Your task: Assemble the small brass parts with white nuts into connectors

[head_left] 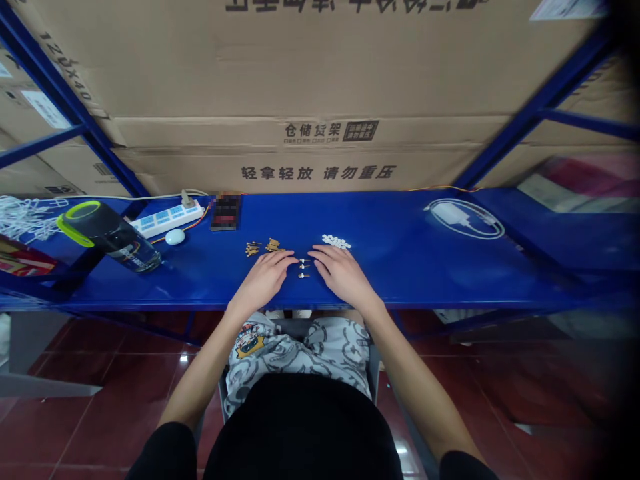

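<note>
On the blue table (400,267) my left hand (269,272) rests just in front of two small piles of brass-coloured pieces (253,249). Its fingers are bent and close together, and whether they hold anything is too small to tell. My right hand (341,272) lies beside a heap of small white pieces (337,241), its thumb apart from the fingers and nothing visible in it. Between the two hands sit several little brass pieces with white parts (304,275), one behind another. The farthest ones are close to the fingertips of both hands.
A dark bottle with a lime-green loop (117,237) leans at the left, near a white power strip (167,219) and a round white object (175,237). A dark, pixelated item (226,212) lies behind. Further right is a coiled white cable (467,219). Cardboard boxes (310,87) stand behind the table.
</note>
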`<action>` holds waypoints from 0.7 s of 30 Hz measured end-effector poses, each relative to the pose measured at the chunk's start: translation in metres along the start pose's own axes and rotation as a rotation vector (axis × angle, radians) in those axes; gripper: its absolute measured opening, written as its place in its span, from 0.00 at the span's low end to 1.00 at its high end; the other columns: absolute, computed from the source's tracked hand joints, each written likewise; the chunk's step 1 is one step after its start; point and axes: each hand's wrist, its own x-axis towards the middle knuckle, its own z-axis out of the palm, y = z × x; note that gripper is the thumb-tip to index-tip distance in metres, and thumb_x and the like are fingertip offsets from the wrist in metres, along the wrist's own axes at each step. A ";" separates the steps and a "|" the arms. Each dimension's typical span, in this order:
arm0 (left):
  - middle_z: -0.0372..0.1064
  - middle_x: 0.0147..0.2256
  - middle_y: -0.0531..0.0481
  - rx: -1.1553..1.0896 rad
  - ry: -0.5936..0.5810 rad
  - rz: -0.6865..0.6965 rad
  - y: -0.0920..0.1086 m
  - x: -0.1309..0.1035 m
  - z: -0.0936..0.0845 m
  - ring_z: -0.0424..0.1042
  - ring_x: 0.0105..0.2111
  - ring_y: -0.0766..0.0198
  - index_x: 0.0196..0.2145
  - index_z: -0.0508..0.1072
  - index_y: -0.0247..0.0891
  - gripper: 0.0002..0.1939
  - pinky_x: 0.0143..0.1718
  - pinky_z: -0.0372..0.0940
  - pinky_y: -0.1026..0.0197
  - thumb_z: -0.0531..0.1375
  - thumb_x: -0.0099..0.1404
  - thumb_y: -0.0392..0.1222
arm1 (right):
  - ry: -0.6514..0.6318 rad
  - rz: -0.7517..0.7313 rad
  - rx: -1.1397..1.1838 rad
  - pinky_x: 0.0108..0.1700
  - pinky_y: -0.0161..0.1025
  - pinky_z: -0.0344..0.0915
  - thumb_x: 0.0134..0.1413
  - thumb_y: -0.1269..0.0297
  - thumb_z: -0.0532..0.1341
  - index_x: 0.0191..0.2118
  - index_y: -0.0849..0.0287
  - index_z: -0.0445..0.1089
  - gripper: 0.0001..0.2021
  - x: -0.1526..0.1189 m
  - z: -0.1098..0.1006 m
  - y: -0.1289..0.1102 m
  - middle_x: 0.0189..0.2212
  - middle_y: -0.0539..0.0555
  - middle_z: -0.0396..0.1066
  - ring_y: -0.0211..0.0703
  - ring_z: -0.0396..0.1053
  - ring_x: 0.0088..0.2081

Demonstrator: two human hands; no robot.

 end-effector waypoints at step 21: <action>0.72 0.45 0.43 0.219 0.320 -0.303 -0.001 0.000 0.001 0.70 0.46 0.49 0.49 0.73 0.42 0.11 0.47 0.68 0.47 0.54 0.73 0.39 | 0.216 0.272 -0.308 0.40 0.47 0.61 0.67 0.66 0.53 0.50 0.59 0.75 0.15 -0.012 -0.017 0.022 0.43 0.63 0.74 0.55 0.68 0.45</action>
